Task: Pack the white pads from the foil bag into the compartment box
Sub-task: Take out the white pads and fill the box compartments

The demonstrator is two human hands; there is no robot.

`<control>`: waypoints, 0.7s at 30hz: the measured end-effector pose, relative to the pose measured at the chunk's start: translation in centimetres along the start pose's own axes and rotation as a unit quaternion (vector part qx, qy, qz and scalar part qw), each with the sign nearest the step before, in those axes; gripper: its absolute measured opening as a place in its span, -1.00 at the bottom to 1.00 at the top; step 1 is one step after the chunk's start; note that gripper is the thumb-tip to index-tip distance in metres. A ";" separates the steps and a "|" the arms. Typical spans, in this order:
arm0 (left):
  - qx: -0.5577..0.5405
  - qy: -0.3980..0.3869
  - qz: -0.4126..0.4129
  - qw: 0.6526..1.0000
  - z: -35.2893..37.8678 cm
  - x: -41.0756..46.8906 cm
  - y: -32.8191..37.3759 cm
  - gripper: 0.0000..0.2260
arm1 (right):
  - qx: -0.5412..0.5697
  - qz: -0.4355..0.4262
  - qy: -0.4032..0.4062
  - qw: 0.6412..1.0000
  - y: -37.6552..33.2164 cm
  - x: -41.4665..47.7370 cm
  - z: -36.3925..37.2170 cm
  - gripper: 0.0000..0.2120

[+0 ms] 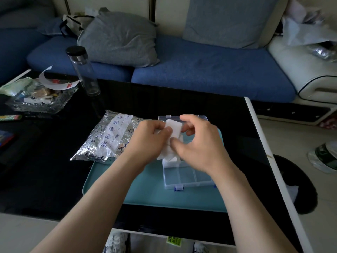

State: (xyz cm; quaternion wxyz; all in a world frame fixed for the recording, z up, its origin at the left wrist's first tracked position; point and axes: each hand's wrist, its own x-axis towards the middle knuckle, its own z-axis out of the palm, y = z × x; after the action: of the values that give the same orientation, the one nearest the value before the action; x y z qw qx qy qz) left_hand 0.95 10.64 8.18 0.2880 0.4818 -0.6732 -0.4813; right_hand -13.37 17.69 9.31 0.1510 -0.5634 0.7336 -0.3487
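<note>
Fingers of our left hand (151, 139) curl round white pads (174, 127) above the compartment box (189, 178); our right hand (199, 145) pinches the top one.

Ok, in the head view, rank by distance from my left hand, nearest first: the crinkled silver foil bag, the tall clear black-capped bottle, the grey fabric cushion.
1. Silver foil bag, just left of the left hand.
2. Tall clear bottle, back left.
3. Grey cushion, beyond, on the sofa.

Left hand (151, 141), right hand (198, 145) gripping white pads (174, 127), above compartment box (189, 178)
</note>
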 end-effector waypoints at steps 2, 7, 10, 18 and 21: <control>-0.017 0.002 -0.001 1.000 0.2 -0.1 0.2 -0.79 | 0.063 0.037 0.015 0.997 0.3 0.3 -0.2 -0.73; -0.031 -0.008 0.018 0.999 0.4 -0.4 0.7 -0.86 | 0.188 0.061 0.047 0.979 0.7 0.4 0.0 -0.97; 0.003 0.005 0.007 1.000 0.3 -0.1 0.5 -0.92 | 0.202 0.099 0.079 0.971 1.5 0.9 0.1 -0.91; 0.209 -0.055 -0.019 0.976 -0.2 -0.3 -0.5 -0.49 | 0.061 0.178 0.040 0.981 5.4 0.6 1.2 -0.87; 0.329 -0.128 -0.014 0.935 0.0 -0.9 -0.3 -0.45 | 0.016 0.195 0.002 0.981 6.4 0.4 1.9 -0.85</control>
State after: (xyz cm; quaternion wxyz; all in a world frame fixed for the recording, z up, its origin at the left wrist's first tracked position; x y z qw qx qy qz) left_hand 1.41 11.44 7.97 0.0178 0.4934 -0.8183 -0.2943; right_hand -16.94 17.41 3.68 0.2240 -0.4061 0.8240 -0.3253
